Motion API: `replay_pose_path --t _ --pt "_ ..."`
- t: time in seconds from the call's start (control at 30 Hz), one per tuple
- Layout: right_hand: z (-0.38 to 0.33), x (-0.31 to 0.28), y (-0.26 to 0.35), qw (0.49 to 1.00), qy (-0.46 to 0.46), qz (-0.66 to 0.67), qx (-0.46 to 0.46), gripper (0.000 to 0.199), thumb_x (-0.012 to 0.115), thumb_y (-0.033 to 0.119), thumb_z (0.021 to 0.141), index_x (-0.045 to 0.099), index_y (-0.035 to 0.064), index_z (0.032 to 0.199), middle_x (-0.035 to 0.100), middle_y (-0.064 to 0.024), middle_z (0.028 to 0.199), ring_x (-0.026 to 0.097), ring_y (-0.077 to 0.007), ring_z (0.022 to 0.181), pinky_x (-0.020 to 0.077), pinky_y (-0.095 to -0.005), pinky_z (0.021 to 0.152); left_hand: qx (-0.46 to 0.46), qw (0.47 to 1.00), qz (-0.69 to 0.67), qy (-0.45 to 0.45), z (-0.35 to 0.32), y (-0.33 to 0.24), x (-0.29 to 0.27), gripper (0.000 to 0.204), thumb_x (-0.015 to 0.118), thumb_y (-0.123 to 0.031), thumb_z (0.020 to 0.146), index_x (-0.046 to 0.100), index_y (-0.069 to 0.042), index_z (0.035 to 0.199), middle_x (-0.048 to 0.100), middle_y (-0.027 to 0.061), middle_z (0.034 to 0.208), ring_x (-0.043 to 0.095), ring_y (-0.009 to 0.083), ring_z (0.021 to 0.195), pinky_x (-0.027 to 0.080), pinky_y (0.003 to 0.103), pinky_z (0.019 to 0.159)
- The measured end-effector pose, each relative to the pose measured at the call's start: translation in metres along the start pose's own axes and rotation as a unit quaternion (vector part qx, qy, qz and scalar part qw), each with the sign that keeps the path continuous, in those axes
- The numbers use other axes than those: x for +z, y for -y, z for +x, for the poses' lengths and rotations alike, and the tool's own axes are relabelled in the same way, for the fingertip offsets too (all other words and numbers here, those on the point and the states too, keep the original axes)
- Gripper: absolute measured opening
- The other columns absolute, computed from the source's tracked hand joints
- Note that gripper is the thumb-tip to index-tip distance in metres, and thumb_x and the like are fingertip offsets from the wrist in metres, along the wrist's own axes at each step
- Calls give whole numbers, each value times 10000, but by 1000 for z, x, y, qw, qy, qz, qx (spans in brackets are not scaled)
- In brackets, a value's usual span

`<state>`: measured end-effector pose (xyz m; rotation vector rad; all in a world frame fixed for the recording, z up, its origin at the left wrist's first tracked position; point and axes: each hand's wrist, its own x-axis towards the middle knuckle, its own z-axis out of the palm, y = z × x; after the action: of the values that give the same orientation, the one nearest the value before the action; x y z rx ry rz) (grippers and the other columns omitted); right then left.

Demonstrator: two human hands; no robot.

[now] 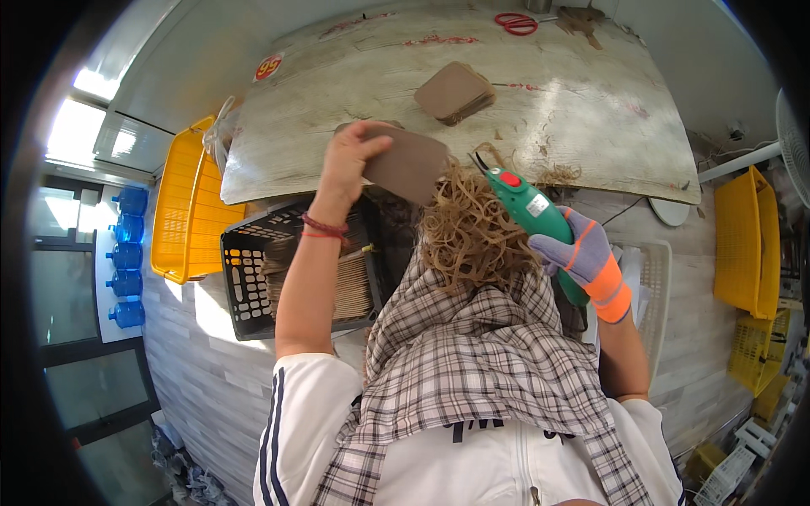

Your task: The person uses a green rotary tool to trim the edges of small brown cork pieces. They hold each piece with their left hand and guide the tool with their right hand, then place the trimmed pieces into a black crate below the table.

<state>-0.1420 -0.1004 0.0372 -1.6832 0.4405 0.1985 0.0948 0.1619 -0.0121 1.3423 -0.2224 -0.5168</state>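
Observation:
My bare left hand grips a flat brown sheet by its left edge, holding it up over my lap at the front edge of the worn table. My right hand, in a grey and orange glove, holds a green electric cutter with a red button, its blade tip touching the sheet's right edge. A heap of curly tan trimmings lies on the plaid cloth across my lap. A stack of brown sheets rests on the table further back.
A black crate with brown pieces stands at my left, a yellow crate beyond it. Red scissors lie at the table's far edge. A white basket sits at my right, more yellow crates further right.

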Motion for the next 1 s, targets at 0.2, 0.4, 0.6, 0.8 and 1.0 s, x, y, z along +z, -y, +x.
replay_pose_path --t 0.2,0.4,0.6,0.8,1.0 --pt "-7 -22 -26 999 -40 13 28 407 720 165 808 541 -33 1116 592 -45 707 549 -94 529 480 -242 481 69 877 415 -233 57 23 -82 371 649 -51 813 578 -30 1177 601 147 1124 570 256 1030 462 395 882" --pt "-8 -26 -48 997 -69 23 31 431 729 197 807 536 -29 1118 609 -45 757 567 -94 544 485 -245 489 259 685 665 -149 107 48 5 525 663 -324 816 551 -40 1243 406 174 1399 266 351 1352 210 502 1094" --pt "-12 -28 -60 996 -85 5 12 416 740 205 796 556 -27 1088 621 -45 766 574 -93 554 484 -242 502 190 717 662 -109 121 58 55 580 701 -290 785 500 -23 1259 357 176 1416 191 349 1379 150 518 1112" --pt "-17 -30 -59 995 -94 24 5 411 741 197 792 557 -30 1081 622 -47 752 570 -88 552 481 -244 488 347 731 558 -183 91 56 85 358 752 -58 693 440 -58 869 504 157 1124 320 355 1303 244 512 1055" --pt "-17 -32 -56 993 -114 39 -13 391 736 195 798 562 -27 1070 613 -40 733 559 -79 540 474 -239 474 153 974 98 -135 62 58 106 291 695 10 783 434 -72 881 593 64 977 587 217 942 489 350 800"
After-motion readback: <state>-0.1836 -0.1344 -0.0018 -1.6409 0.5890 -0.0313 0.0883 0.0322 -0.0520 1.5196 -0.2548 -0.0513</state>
